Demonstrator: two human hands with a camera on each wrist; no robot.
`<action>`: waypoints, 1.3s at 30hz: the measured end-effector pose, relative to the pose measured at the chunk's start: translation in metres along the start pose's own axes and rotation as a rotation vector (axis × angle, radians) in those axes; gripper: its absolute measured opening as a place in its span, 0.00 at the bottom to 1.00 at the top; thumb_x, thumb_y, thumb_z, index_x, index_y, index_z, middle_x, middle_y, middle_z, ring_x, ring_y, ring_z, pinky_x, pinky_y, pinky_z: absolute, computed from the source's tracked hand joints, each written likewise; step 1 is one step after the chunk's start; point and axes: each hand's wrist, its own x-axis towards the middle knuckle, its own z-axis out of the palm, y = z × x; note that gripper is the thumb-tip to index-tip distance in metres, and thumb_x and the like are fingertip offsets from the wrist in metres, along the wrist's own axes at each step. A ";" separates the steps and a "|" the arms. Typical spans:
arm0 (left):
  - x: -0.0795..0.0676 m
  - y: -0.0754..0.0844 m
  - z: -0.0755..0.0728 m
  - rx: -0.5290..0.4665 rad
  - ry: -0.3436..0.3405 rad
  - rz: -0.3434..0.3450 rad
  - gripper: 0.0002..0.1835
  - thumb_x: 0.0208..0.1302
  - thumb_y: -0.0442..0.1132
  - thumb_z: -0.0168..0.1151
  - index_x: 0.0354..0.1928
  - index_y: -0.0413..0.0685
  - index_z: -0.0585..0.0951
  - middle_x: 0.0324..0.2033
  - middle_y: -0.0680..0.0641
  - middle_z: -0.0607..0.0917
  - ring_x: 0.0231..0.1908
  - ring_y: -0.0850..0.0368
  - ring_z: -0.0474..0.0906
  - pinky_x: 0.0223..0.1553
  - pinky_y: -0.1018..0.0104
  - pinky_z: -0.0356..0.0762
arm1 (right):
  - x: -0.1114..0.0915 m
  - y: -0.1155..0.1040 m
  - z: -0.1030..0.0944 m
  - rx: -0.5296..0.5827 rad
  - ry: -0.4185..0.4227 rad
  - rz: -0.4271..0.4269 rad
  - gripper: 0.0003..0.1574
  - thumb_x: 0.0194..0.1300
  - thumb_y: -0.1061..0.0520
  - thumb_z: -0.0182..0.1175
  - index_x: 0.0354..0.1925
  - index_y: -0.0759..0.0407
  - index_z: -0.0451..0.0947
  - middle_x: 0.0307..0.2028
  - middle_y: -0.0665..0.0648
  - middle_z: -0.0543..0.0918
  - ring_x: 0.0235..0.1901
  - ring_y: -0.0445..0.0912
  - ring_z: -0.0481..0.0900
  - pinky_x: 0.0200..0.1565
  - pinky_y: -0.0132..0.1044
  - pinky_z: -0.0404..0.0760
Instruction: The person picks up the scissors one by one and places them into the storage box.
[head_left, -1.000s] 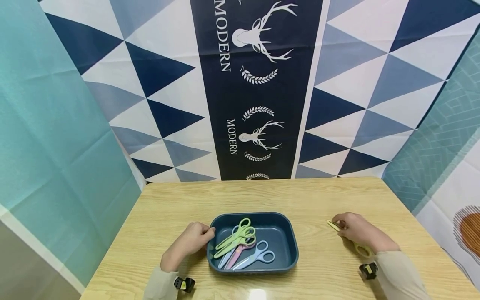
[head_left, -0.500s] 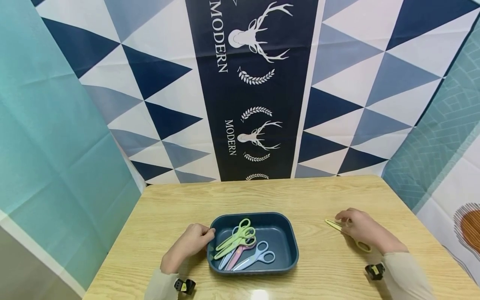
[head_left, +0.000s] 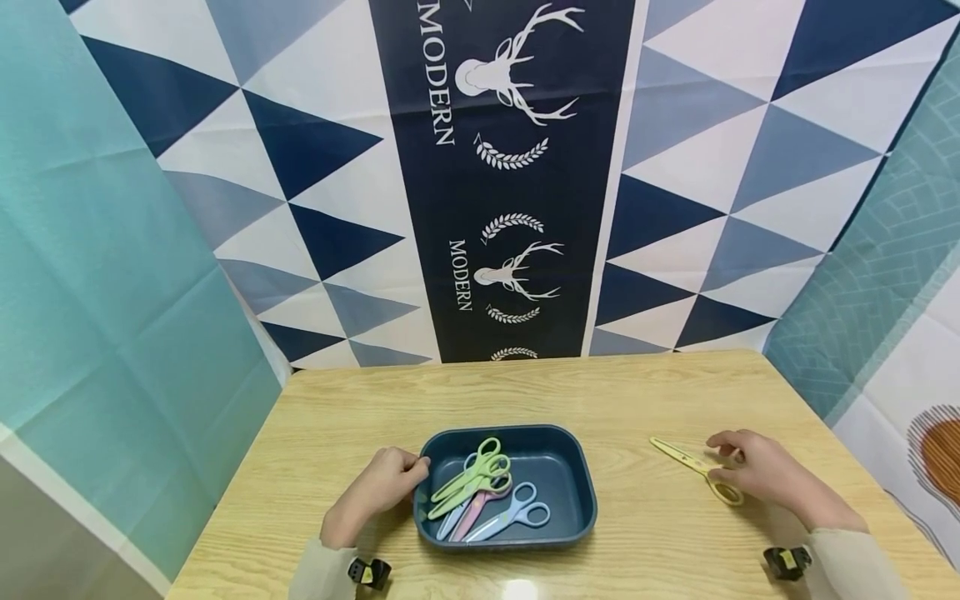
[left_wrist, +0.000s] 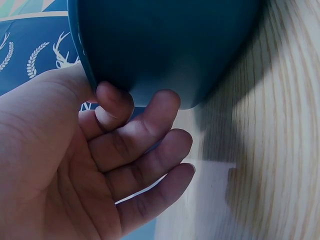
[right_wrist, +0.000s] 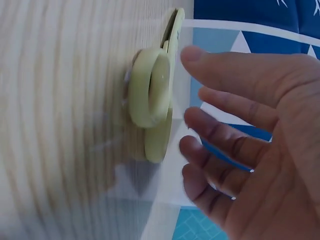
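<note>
A dark blue rectangular tray (head_left: pixel 558 429) stands mid-table, and my left hand (head_left: pixel 385 483) pinches its left rim between thumb and fingers. In the left wrist view, the thumb sits over the tray's edge (left_wrist: pixel 165 55) and the fingers lie on the outside. Yellow scissors (head_left: pixel 690 460) lie flat on the table right of the tray. My right hand (head_left: pixel 765 471) hovers just beside their handles, fingers loosely bent and holding nothing. The right wrist view shows a gap between the fingers and the scissors' handle loops (right_wrist: pixel 150 90).
Inside the tray lie green scissors (head_left: pixel 459 490), pink scissors (head_left: pixel 471 514) and light blue scissors (head_left: pixel 517 512), heaped toward the left. The wooden table (head_left: pixel 615 392) ends at a patterned cloth backdrop (head_left: pixel 525 192), with hanging cloth on both sides.
My right hand has let go of the yellow scissors, which now rest on the table, and has drawn back to the right. The left hand stays on the tray's rim.
</note>
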 end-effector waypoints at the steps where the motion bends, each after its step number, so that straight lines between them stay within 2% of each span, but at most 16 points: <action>1: 0.000 0.000 0.000 -0.001 -0.002 -0.002 0.27 0.77 0.43 0.53 0.13 0.54 0.68 0.13 0.57 0.74 0.13 0.68 0.66 0.19 0.74 0.64 | -0.001 0.002 0.000 0.008 -0.020 0.014 0.26 0.55 0.56 0.77 0.48 0.69 0.82 0.37 0.57 0.83 0.35 0.47 0.78 0.37 0.45 0.78; 4: 0.000 0.001 0.000 0.003 -0.002 -0.001 0.27 0.77 0.43 0.53 0.14 0.54 0.67 0.13 0.57 0.73 0.14 0.68 0.66 0.19 0.74 0.63 | -0.002 0.007 0.000 0.023 -0.073 0.047 0.25 0.57 0.54 0.76 0.48 0.67 0.82 0.38 0.56 0.83 0.35 0.46 0.77 0.37 0.43 0.77; 7: 0.000 0.000 0.001 0.007 0.002 0.003 0.27 0.77 0.43 0.53 0.14 0.54 0.67 0.13 0.57 0.73 0.14 0.67 0.65 0.19 0.74 0.62 | -0.002 0.011 0.000 0.039 -0.082 0.057 0.25 0.58 0.53 0.76 0.48 0.66 0.82 0.39 0.56 0.82 0.36 0.46 0.76 0.37 0.42 0.77; 13: 0.001 0.000 0.001 0.013 0.005 -0.003 0.27 0.78 0.42 0.53 0.13 0.53 0.67 0.12 0.58 0.72 0.13 0.67 0.64 0.19 0.74 0.62 | 0.004 0.015 0.002 0.055 -0.009 0.042 0.24 0.58 0.57 0.75 0.50 0.68 0.81 0.40 0.60 0.84 0.39 0.52 0.81 0.40 0.47 0.80; 22: 0.000 0.001 0.000 0.015 0.000 -0.014 0.28 0.78 0.43 0.52 0.13 0.54 0.66 0.12 0.59 0.71 0.14 0.67 0.64 0.20 0.74 0.62 | 0.008 0.025 0.008 0.079 0.081 0.057 0.25 0.60 0.60 0.73 0.52 0.74 0.81 0.47 0.74 0.84 0.42 0.64 0.85 0.41 0.55 0.83; 25: 0.000 0.001 0.001 0.017 0.000 -0.013 0.28 0.78 0.43 0.52 0.13 0.54 0.66 0.12 0.59 0.71 0.14 0.67 0.64 0.20 0.74 0.62 | 0.008 0.025 0.008 0.080 0.092 0.065 0.25 0.60 0.61 0.73 0.52 0.73 0.82 0.47 0.74 0.85 0.43 0.64 0.84 0.40 0.52 0.84; 29: 0.000 0.000 0.001 0.009 0.006 -0.008 0.28 0.78 0.43 0.52 0.13 0.54 0.66 0.12 0.59 0.71 0.13 0.67 0.63 0.19 0.74 0.61 | 0.007 0.027 0.007 0.076 0.093 0.073 0.25 0.59 0.60 0.74 0.52 0.72 0.82 0.46 0.72 0.86 0.42 0.62 0.85 0.35 0.40 0.82; 32: 0.000 0.000 0.001 0.004 0.011 -0.003 0.28 0.78 0.43 0.52 0.13 0.54 0.66 0.11 0.59 0.71 0.13 0.68 0.63 0.19 0.74 0.61 | 0.007 0.029 0.007 0.078 0.088 0.080 0.25 0.59 0.60 0.74 0.51 0.72 0.82 0.45 0.71 0.86 0.40 0.60 0.85 0.32 0.36 0.80; 35: 0.001 0.000 0.001 0.005 0.011 -0.004 0.28 0.78 0.43 0.53 0.13 0.55 0.65 0.11 0.59 0.71 0.13 0.68 0.64 0.19 0.74 0.61 | 0.008 0.030 0.008 0.073 0.084 0.081 0.24 0.59 0.60 0.74 0.51 0.72 0.83 0.44 0.70 0.87 0.39 0.59 0.86 0.34 0.40 0.82; 39: 0.000 0.002 0.001 0.004 0.006 -0.008 0.28 0.78 0.42 0.53 0.13 0.55 0.65 0.12 0.59 0.71 0.13 0.68 0.64 0.19 0.74 0.61 | 0.008 0.031 0.010 0.064 0.086 0.062 0.22 0.59 0.60 0.73 0.50 0.72 0.83 0.45 0.70 0.87 0.40 0.61 0.86 0.39 0.50 0.85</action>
